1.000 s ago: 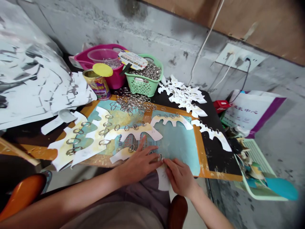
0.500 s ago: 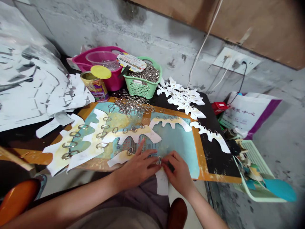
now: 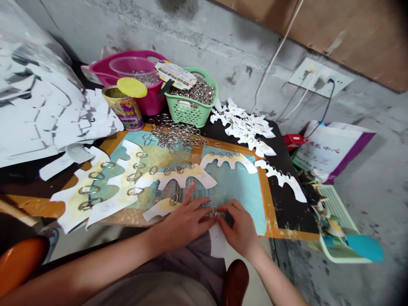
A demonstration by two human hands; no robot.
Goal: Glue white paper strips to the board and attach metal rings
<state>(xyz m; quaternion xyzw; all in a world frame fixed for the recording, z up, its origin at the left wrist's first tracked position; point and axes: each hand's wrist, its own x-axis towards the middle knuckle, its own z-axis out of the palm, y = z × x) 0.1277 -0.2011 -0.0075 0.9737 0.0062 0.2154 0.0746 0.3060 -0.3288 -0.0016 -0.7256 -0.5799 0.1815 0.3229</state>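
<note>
A small metal ring (image 3: 213,211) is pinched among the fingertips of my left hand (image 3: 183,223) and my right hand (image 3: 237,225). A white paper cut-out (image 3: 218,240) runs under my hands and hangs over the near edge of a painted board (image 3: 236,199). Just left of my left hand lies a smaller cut-out (image 3: 161,209) with a ring through it. Further cut-outs with rings along their edges (image 3: 181,178) lie across the board. A heap of loose metal rings (image 3: 175,136) sits at the board's far edge.
Behind the board stand a green basket of rings (image 3: 191,108), a pink tub (image 3: 149,102) and a lidded can (image 3: 123,108). A stack of cut paper (image 3: 41,102) rises at left. A green tray (image 3: 334,216) sits low at right, beside a printed bag (image 3: 331,148).
My right hand has moved up to the ring, closer to my left fingertips. The view has shifted slightly, and the ring stays at the meeting point of my hands.
</note>
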